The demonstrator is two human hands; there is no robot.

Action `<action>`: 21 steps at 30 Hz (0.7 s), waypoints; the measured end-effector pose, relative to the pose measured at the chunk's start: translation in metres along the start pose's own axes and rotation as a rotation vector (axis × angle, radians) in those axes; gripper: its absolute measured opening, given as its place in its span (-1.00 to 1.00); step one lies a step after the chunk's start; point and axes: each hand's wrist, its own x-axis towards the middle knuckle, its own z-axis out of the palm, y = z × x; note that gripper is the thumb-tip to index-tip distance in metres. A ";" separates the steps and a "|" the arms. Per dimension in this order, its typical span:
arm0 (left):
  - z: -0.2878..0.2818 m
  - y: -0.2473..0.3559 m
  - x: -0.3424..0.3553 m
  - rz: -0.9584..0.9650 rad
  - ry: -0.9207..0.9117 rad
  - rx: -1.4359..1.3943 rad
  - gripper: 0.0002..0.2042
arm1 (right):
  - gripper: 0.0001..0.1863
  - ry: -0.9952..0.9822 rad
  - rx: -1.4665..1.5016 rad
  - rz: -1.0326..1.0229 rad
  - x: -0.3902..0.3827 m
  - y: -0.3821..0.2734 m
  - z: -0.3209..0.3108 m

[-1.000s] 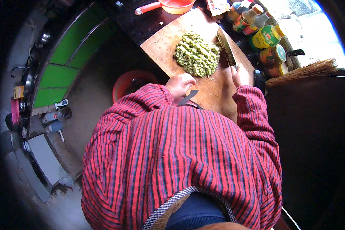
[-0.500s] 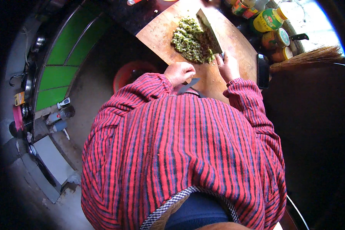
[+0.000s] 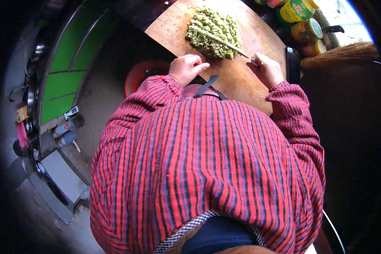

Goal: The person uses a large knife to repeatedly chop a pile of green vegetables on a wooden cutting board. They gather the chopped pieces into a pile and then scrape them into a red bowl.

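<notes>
Green panels (image 3: pixel 62 84) stand left of the wooden board (image 3: pixel 233 82), where chopped greens (image 3: pixel 218 25) lie heaped. The right hand (image 3: pixel 268 70) clasps the handle of a knife (image 3: pixel 221 40), blade across the heap; near the board's edge, the left hand (image 3: pixel 184 70) curls loosely, whether pressed together I cannot tell.

Knife handle (image 3: pixel 254 62) mostly hidden in right hand (image 3: pixel 268 70)

Count on inspection: one left hand (image 3: pixel 185 70) and one right hand (image 3: pixel 269 70), total two; one long-bladed knife (image 3: pixel 230 47); one heap of chopped greens (image 3: pixel 213 26); one cutting board (image 3: pixel 260 36); one red basin (image 3: pixel 133 77); one straw broom (image 3: pixel 347 54); two lidded jars (image 3: pixel 314 48); one yellow-and-green container (image 3: pixel 297 10).
</notes>
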 end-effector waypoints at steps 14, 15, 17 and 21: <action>-0.011 -0.001 0.001 0.243 0.004 0.696 -0.84 | -0.80 -0.127 -0.255 -0.262 0.001 0.020 -0.009; -0.012 0.000 0.002 0.252 -0.003 0.708 -0.85 | -0.80 -0.133 -0.259 -0.267 0.002 0.020 -0.010; -0.012 0.000 0.004 0.252 -0.029 0.712 -0.90 | -0.78 -0.145 -0.226 -0.256 0.006 0.021 -0.008; -0.013 -0.001 0.013 0.282 -0.017 0.755 -0.88 | -0.75 -0.157 -0.163 -0.210 0.007 0.030 0.002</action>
